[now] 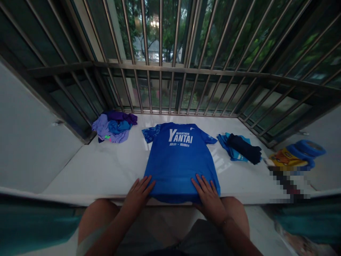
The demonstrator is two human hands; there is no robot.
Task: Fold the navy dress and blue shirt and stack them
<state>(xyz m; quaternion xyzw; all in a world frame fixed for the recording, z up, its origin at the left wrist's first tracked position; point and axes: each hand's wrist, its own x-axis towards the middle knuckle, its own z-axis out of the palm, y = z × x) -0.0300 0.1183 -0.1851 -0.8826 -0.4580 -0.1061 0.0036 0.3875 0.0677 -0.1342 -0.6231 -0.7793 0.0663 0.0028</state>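
Blue shirt lies flat on the white sill; left hand and right hand press its hem, fingers spread

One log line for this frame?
left hand: flat on blue shirt hem | right hand: flat on hem | surface: white ledge

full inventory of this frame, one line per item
T-shirt: 1, blue with white YANTAI print, flat at ledge centre
clothes pile: 1, purple and blue, back left
folded clothes: 1 stack, navy on light blue, right of T-shirt
blue rings: about 2, far right
yellow packet: 1, beside rings
ledge: 1, white
window bars: many, grey metal, behind ledge
left hand: flat on T-shirt hem, left corner
right hand: flat on hem, right corner
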